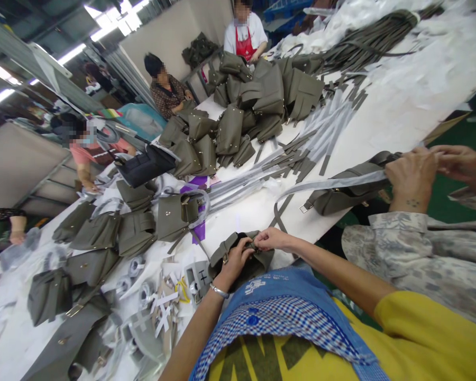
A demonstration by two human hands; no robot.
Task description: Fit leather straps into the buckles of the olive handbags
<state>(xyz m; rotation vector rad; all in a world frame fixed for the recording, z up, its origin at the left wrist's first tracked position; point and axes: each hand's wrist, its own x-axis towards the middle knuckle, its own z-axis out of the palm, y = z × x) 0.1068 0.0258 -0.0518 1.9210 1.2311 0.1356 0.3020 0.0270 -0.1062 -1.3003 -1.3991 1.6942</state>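
Both my hands hold a small olive-grey bag [257, 262] at the near edge of the white table [400, 100], right in front of my blue apron. My left hand [238, 259], with a silver bracelet at the wrist, wraps its fingers over the bag's top edge. My right hand [270, 239] pinches the bag's rim near a metal fitting. Beside the bag lie white plastic pieces and a yellow loop [182, 290].
Many olive-grey bags [238, 127] are heaped along the table, with grey straps [301, 153] and a purple sheet [198, 211]. A neighbour's hands [414, 177] at right hold another bag in clear film. Three other people work at the far side.
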